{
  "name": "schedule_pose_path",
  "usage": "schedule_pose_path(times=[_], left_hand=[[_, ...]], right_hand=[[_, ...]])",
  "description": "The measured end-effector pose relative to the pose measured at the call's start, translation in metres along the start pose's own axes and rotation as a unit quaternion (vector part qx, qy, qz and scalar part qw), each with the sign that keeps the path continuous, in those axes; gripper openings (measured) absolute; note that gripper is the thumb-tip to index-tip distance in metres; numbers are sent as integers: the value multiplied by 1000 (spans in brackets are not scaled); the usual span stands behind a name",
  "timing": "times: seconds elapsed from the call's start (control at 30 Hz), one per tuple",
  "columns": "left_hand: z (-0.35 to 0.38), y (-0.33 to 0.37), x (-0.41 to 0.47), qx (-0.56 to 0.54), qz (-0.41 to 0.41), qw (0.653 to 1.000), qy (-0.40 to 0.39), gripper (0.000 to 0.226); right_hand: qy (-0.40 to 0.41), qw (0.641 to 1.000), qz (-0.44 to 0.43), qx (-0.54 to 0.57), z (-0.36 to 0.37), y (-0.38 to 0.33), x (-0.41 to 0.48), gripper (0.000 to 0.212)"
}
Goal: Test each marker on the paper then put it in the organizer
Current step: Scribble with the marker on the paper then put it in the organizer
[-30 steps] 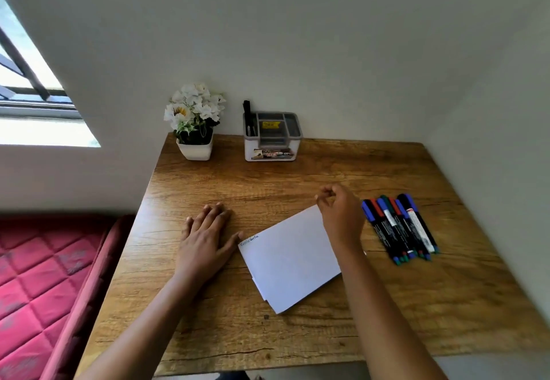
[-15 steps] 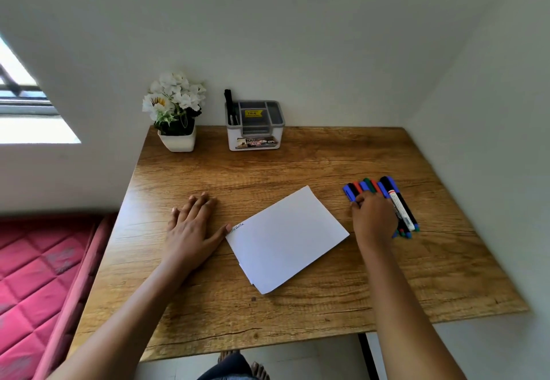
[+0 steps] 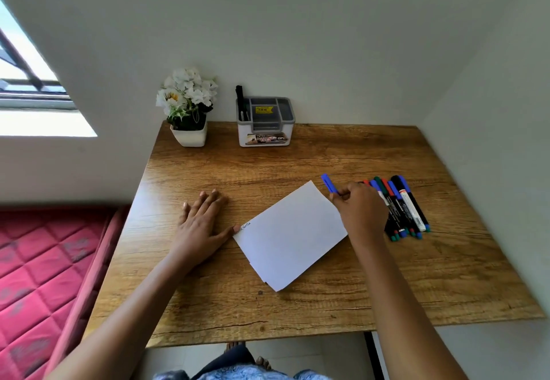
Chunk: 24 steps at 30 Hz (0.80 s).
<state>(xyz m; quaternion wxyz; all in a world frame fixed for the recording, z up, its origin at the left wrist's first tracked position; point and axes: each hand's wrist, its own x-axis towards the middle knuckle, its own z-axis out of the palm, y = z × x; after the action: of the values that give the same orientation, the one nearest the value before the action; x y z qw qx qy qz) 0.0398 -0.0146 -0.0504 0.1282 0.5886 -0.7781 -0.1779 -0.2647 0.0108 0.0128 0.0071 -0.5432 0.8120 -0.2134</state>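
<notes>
- 1 blue-capped marker (image 3: 329, 183) is pinched in R hand (image 3: 360, 213), just beside far corner of paper (image 3: 288, 230).
- L hand (image 3: 202, 224) is laid flat on table (image 3: 297, 156), fingers straight, thumb touching paper.
- Approx. 7 markers (image 3: 401, 210) are piled just right of R hand; exact no. unclear.
- 1 black marker (image 3: 240, 98) is stood in left compartment of organizer (image 3: 268, 128).

Bright daylight from window (image 3: 35, 102) at left, soft shadows, wide-angle edge distortion

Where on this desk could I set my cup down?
The desk is bare between the paper and the organizer, and along the near edge. Crowded right of the paper, where the right hand holding a blue marker meets the marker row.
</notes>
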Motion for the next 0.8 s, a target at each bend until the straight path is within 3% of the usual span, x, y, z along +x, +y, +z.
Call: schedule_pose_path(times=[0.07, 0.13, 0.2, 0.3, 0.43, 0.6, 0.8], left_hand=[[-2, 2, 0, -52, -22, 998, 4, 85], [-8, 10, -1, -187, -70, 980, 20, 71], [-16, 26, -3, -339, -96, 935, 32, 56], [-24, 56, -5, -458, -87, 884, 30, 26], [-20, 79, -6, -622, -114, 775, 3, 30], [-19, 81, 0, -733, -183, 656, 11, 23], [-27, 78, 3, -763, -217, 609, 14, 20]], right_hand=[[-36, 997, -36, 65, -3, -23, -15, 16], [-91, 984, -52, 143, 1, -44, -31, 16], [-140, 966, -48, 213, 9, -59, -43, 17], [-180, 943, -41, 277, 17, -75, -52, 18], [-185, 930, -52, 313, 17, -89, -58, 18], [-195, 928, -54, 312, 15, -96, -67, 24], [-219, 930, -85, 284, 7, -103, -69, 19]])
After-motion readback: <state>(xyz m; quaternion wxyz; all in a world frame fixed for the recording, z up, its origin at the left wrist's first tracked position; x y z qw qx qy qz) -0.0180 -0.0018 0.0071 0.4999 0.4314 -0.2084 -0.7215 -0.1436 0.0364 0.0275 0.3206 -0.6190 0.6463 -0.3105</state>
